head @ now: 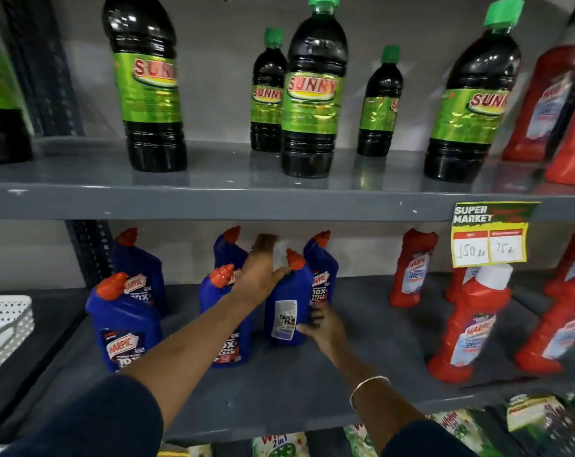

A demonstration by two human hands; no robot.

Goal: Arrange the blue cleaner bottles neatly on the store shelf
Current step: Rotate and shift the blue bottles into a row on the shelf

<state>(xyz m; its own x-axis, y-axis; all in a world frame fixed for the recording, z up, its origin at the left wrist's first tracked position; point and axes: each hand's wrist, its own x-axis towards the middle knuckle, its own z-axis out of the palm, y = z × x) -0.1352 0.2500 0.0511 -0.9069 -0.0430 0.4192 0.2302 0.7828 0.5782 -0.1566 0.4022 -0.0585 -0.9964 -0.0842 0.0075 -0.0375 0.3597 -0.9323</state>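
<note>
- I am partway through tidying the blue bottles on the lower shelf [296, 384]; the one in hand is the turned bottle [287, 308], standing upright between the front middle bottle [225, 324] and the back right bottle [322, 275].
- My left hand [258, 275] lies over its shoulder just below the orange cap, fingers spread and only loosely curled, so it steadies the bottle and does not clamp it.
- My right hand [325, 328] touches its lower right side with open fingers; motion blur hides whether any finger wraps behind, so I cannot tell how firm that contact is.
- The bottle's long axis is vertical, its angled cap leaning left, and its back label faces me, while the front left bottle [124, 328] shows its brand label.
- Next, I judge, it needs a half turn about that upright axis, then a nudge into line with its neighbours.
- The red bottles [467, 324] stand well apart to the right.
</note>
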